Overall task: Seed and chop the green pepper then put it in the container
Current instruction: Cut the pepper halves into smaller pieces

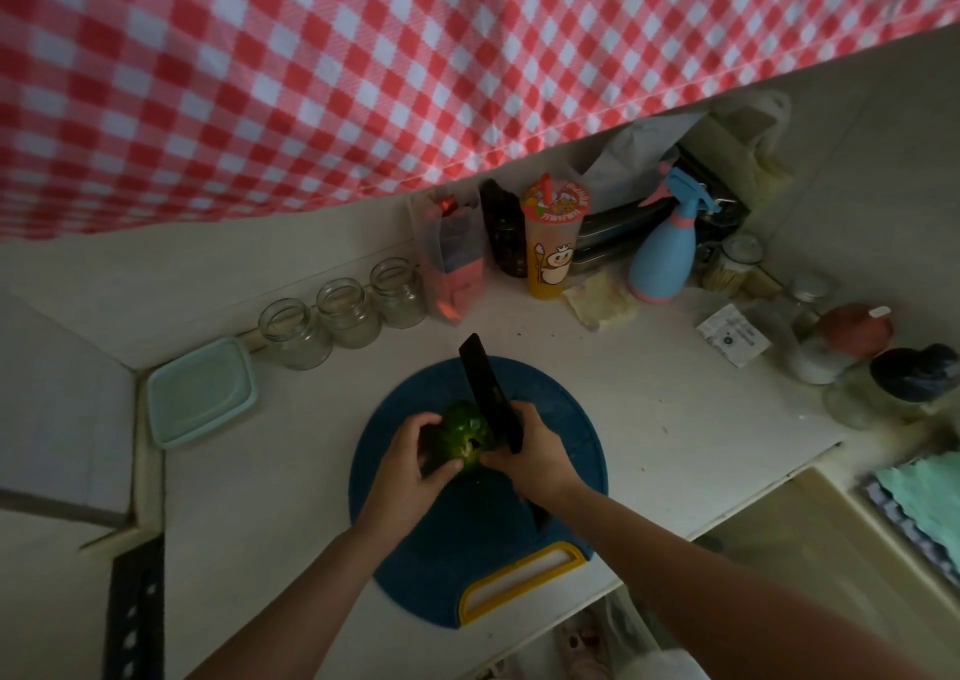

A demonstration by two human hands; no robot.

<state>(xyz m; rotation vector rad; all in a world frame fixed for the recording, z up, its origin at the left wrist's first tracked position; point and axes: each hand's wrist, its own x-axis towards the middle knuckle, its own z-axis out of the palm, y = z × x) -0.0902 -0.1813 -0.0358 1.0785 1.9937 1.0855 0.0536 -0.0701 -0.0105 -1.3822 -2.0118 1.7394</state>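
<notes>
Pepper [464,432] on the board [566,419], half hidden by both hands: left hand [410,466] fingers curled around it, right hand [535,458] clamping the knife [485,383]. Container [201,392] left of board.

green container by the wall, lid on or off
Cannot tell for sure. The container lies flat on the counter with a pale top surface and nothing visible inside; it is too dim to see whether that is a lid.

Dim, underexposed view; colours muted; wide-angle bending at the edges; checked cloth [363,71] soft and blurred.
</notes>
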